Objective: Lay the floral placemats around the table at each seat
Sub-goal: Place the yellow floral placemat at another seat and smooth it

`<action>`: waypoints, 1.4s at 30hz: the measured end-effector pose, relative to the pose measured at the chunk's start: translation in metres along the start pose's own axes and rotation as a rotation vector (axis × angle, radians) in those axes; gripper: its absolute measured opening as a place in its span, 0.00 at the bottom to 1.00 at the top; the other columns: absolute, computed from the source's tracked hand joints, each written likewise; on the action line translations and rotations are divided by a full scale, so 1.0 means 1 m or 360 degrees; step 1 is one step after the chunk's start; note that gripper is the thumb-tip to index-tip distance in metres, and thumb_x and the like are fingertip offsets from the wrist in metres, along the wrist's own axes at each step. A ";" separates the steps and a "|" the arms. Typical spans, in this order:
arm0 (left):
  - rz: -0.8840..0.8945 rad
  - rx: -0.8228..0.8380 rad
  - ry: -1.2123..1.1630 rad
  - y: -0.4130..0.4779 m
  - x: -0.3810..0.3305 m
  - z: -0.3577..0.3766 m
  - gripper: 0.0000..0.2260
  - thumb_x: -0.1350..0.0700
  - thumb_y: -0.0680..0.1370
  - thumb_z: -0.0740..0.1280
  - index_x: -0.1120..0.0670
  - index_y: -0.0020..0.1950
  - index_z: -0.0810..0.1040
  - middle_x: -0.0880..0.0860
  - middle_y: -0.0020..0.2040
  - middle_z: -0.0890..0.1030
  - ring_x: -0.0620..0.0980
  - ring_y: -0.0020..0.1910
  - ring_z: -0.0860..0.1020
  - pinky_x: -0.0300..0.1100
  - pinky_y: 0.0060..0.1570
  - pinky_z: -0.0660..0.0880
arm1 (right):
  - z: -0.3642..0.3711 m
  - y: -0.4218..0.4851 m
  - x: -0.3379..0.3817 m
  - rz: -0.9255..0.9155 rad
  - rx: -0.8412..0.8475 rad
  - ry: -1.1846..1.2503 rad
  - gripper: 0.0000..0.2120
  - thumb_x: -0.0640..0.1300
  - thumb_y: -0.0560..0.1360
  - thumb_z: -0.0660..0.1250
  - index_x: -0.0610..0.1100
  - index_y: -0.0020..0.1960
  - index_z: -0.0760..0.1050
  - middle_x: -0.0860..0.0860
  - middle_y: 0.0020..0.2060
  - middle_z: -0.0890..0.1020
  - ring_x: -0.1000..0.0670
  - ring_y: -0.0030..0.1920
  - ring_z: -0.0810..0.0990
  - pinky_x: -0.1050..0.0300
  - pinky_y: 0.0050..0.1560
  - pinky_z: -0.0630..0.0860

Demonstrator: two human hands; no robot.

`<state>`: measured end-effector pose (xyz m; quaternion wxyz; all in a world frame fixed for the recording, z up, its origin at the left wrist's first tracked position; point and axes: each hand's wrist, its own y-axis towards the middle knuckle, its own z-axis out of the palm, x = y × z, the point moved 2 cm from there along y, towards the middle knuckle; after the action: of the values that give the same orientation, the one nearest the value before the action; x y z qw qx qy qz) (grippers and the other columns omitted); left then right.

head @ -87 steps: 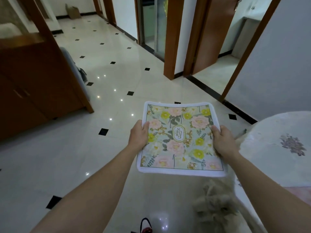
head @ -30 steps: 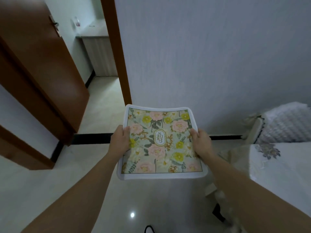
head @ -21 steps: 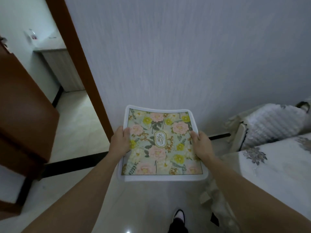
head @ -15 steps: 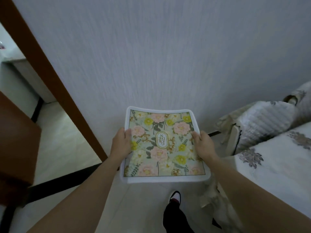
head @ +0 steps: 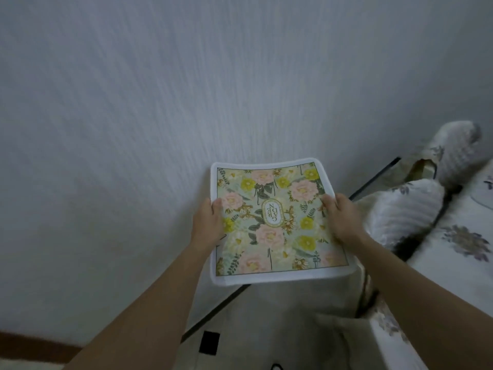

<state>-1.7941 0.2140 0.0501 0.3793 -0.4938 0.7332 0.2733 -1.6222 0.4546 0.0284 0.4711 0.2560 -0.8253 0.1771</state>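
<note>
I hold a square floral placemat (head: 272,222) flat in front of me, above the floor. It has a white border, pink and yellow flowers and an oval label in the middle. My left hand (head: 206,222) grips its left edge, thumb on top. My right hand (head: 340,217) grips its right edge the same way. The table (head: 458,265), under a white cloth embroidered with purple flowers, is at the right edge of the view, just right of my right forearm.
A grey textured wall (head: 186,102) fills the view straight ahead, close by. A chair with a white ribbed cover (head: 402,212) stands against the table's near side, another covered chair (head: 453,148) behind it. Pale floor tiles (head: 266,329) with a black skirting line lie below.
The view has swung right, from the open doorway and tiled hall to the wall and the table corner. The placemat stays held in both hands, now tilted slightly toward the table.
</note>
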 end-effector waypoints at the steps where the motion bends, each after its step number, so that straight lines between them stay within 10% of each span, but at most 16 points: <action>1: 0.0001 0.0034 0.0001 0.012 -0.008 0.012 0.13 0.50 0.84 0.53 0.57 0.52 0.72 0.47 0.40 0.75 0.43 0.36 0.75 0.38 0.31 0.68 | -0.008 0.012 -0.003 0.0026 -0.0031 0.0005 0.15 0.56 0.80 0.56 0.46 0.49 0.74 0.46 0.41 0.83 0.46 0.40 0.83 0.46 0.42 0.81; 27: 0.0499 0.1087 0.0018 0.262 -0.176 0.339 0.14 0.48 0.84 0.53 0.55 0.53 0.72 0.51 0.44 0.77 0.49 0.41 0.76 0.40 0.34 0.70 | -0.148 0.198 -0.074 0.0592 -0.1024 -0.0146 0.15 0.52 0.82 0.56 0.42 0.51 0.74 0.47 0.42 0.79 0.47 0.41 0.77 0.54 0.37 0.68; 42: 0.0940 0.1647 0.0057 0.243 -0.290 0.499 0.16 0.48 0.84 0.54 0.60 0.56 0.73 0.57 0.50 0.79 0.56 0.48 0.78 0.52 0.46 0.76 | -0.216 0.185 -0.146 0.0995 -0.1585 -0.0100 0.17 0.52 0.83 0.54 0.39 0.49 0.71 0.44 0.43 0.77 0.41 0.46 0.75 0.49 0.44 0.70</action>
<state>-1.8123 0.8393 0.0150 0.4661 -0.0244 0.8837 -0.0339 -1.5209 0.7567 -0.0017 0.4354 -0.2464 -0.8590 -0.1092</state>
